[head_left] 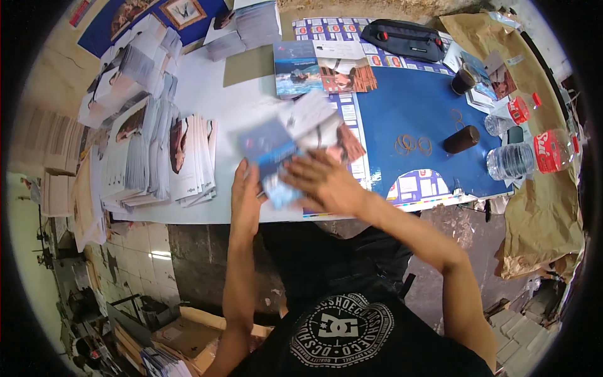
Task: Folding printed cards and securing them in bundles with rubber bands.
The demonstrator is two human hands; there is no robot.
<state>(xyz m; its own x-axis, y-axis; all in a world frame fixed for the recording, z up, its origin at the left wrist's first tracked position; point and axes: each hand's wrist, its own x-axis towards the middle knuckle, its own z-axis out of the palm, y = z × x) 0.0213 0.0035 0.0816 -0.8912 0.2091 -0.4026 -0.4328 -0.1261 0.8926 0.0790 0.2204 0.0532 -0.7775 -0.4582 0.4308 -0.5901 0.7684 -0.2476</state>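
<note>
A printed cover sheet, blue on its left part and white with a photo on its right, lies tilted near the table's front edge, smeared by motion. At its lower left edge my left hand is closed, with the sheet between thumb and fingers. My right hand lies flat across the sheet's lower part, fingers stretched out and slightly blurred. Whether one sheet or a folded booklet is under my palm, I cannot tell. Just beyond lies a like cover, flat, with blue and photo halves.
Tall stacks of booklets stand on the left, with a fanned row beside them. Rubber bands, a dark cylinder, a dark drink cup and plastic bottles are at the right. A black waist bag lies at the back.
</note>
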